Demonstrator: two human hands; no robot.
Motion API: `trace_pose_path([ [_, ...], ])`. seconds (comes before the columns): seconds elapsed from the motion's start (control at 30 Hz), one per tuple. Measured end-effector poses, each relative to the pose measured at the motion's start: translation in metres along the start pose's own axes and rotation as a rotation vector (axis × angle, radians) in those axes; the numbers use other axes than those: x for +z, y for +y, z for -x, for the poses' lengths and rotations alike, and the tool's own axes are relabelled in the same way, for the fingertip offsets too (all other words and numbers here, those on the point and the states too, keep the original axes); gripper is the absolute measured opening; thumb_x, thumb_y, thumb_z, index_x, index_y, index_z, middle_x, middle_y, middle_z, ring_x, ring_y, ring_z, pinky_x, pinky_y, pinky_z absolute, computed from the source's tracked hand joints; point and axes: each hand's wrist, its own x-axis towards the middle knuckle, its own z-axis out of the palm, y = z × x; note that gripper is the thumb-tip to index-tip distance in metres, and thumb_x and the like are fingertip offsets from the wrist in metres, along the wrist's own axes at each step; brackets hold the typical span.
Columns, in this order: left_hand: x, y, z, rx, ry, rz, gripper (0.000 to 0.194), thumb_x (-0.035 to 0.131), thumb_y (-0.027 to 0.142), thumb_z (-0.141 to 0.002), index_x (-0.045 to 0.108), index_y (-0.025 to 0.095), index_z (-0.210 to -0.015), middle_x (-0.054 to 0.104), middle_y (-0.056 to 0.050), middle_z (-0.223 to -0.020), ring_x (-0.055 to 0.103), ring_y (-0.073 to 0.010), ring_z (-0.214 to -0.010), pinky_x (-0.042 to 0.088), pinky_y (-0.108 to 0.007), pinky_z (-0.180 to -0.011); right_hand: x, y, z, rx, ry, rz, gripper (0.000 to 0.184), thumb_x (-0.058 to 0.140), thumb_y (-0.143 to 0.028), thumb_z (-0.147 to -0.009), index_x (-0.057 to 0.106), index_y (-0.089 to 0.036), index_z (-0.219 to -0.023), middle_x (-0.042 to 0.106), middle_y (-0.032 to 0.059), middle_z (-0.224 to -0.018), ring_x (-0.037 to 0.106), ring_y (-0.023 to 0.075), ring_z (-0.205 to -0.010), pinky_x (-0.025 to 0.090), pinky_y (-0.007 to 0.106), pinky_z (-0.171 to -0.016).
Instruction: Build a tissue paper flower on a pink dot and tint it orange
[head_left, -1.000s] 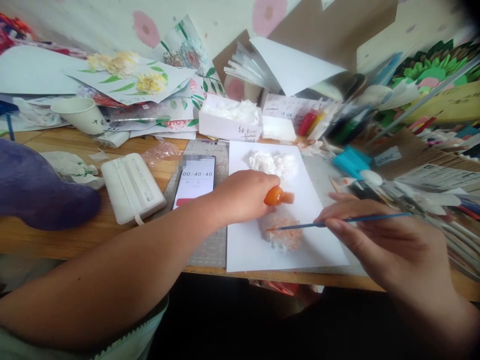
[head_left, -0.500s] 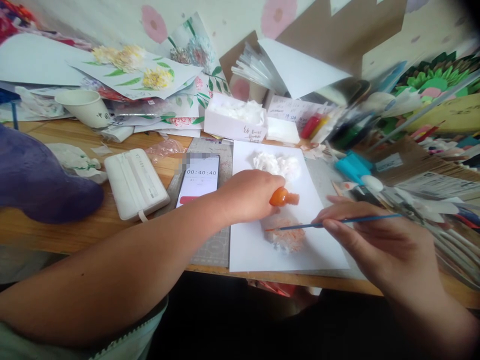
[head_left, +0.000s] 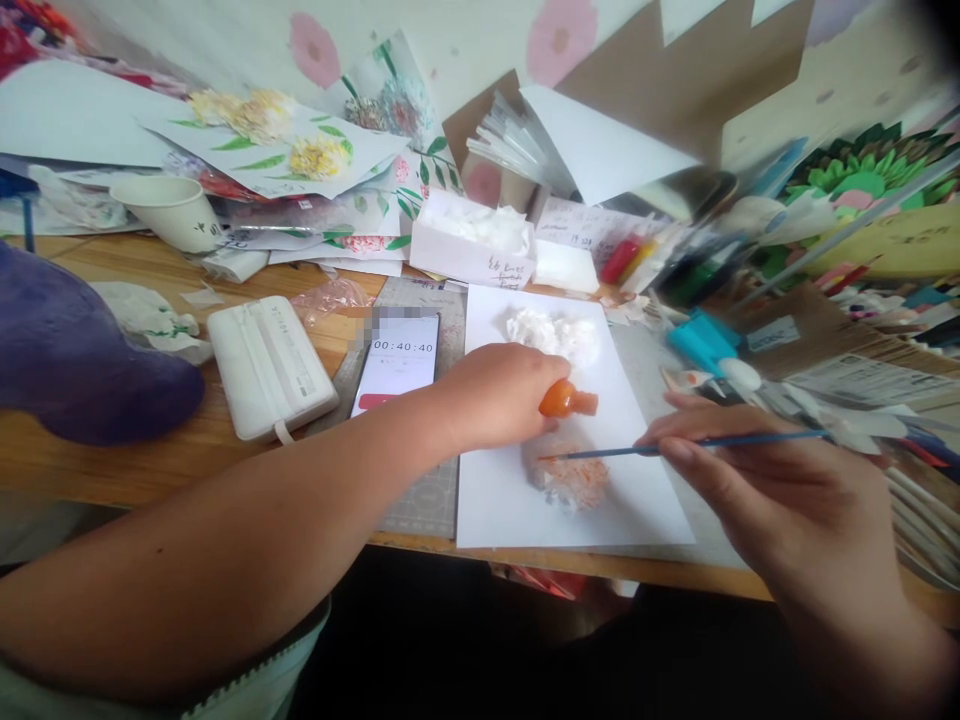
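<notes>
My left hand [head_left: 517,398] is closed around a small orange paint bottle [head_left: 561,399], its neck pointing right above the sheet of white paper [head_left: 495,510]. In my right hand [head_left: 750,480] a thin blue paintbrush [head_left: 720,440] is pinched, its orange-tinged tip over the left part of a crumpled tissue flower [head_left: 574,482] with orange-tinted edges. I cannot tell whether the tip touches it. Farther back on the paper lie white tissue flowers [head_left: 551,332], partly hidden by my left hand.
A phone [head_left: 397,360] showing a timer lies left of the paper, with a white power bank [head_left: 271,368] beyond it. Behind the paper stands a box of tissue [head_left: 472,240]. A paper cup [head_left: 169,212] stands back left; art supplies and a blue object [head_left: 703,340] crowd the right.
My right hand has shifted slightly right with the paintbrush, and the tip has moved a little to the right over the orange-tinted flower. The left hand still holds the bottle in place.
</notes>
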Motion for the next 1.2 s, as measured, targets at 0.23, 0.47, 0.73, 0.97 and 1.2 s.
trace_pose_path([
  [0.23, -0.0004, 0.0013, 0.0, -0.01, -0.018, -0.008, 0.015, 0.059, 0.032, -0.07, 0.055, 0.022, -0.08, 0.064, 0.0, -0.077, 0.058, -0.0195, -0.071, 0.03, -0.027, -0.052, 0.0011, -0.0028, -0.0008, 0.001, -0.031, -0.03, 0.01, 0.064, -0.024, -0.077, 0.067, -0.033, -0.08, 0.07, -0.0094, -0.073, 0.067, 0.0118, -0.067, 0.048, 0.034, -0.097],
  [0.47, -0.0011, 0.001, 0.0002, -0.017, -0.038, -0.004, 0.016, 0.059, 0.033, -0.07, 0.055, 0.022, -0.08, 0.064, -0.001, -0.079, 0.059, -0.0197, -0.073, 0.032, -0.027, -0.052, 0.0015, -0.0024, -0.0022, -0.002, -0.012, -0.014, 0.01, 0.065, -0.02, -0.076, 0.067, -0.03, -0.076, 0.07, -0.0087, -0.074, 0.068, 0.0115, -0.074, 0.048, 0.029, -0.097],
  [0.73, -0.0017, 0.002, 0.0005, -0.039, -0.032, -0.016, 0.016, 0.058, 0.033, -0.07, 0.056, 0.022, -0.082, 0.064, -0.001, -0.079, 0.059, -0.0202, -0.073, 0.032, -0.028, -0.052, 0.0015, 0.0049, -0.0038, -0.086, -0.097, 0.044, 0.004, 0.064, -0.023, -0.078, 0.066, -0.026, -0.079, 0.07, -0.0082, -0.074, 0.068, 0.0087, -0.07, 0.046, 0.026, -0.099],
  [0.97, -0.0008, 0.0013, 0.0004, -0.03, -0.026, -0.004, 0.016, 0.059, 0.033, -0.07, 0.056, 0.022, -0.082, 0.065, -0.001, -0.08, 0.059, -0.02, -0.073, 0.032, -0.027, -0.053, 0.0, 0.0039, -0.0041, -0.078, -0.074, 0.056, 0.006, 0.064, -0.023, -0.077, 0.066, -0.028, -0.078, 0.071, -0.0084, -0.074, 0.068, 0.0107, -0.069, 0.047, 0.031, -0.099],
  [1.2, -0.0019, 0.0004, 0.0007, -0.019, -0.024, 0.012, 0.015, 0.059, 0.033, -0.07, 0.056, 0.022, -0.08, 0.064, 0.0, -0.078, 0.059, -0.0198, -0.071, 0.031, -0.027, -0.052, -0.0008, 0.004, -0.0036, -0.043, -0.041, 0.035, 0.006, 0.065, -0.024, -0.076, 0.066, -0.029, -0.078, 0.071, -0.0081, -0.074, 0.068, 0.0136, -0.07, 0.047, 0.035, -0.098],
])
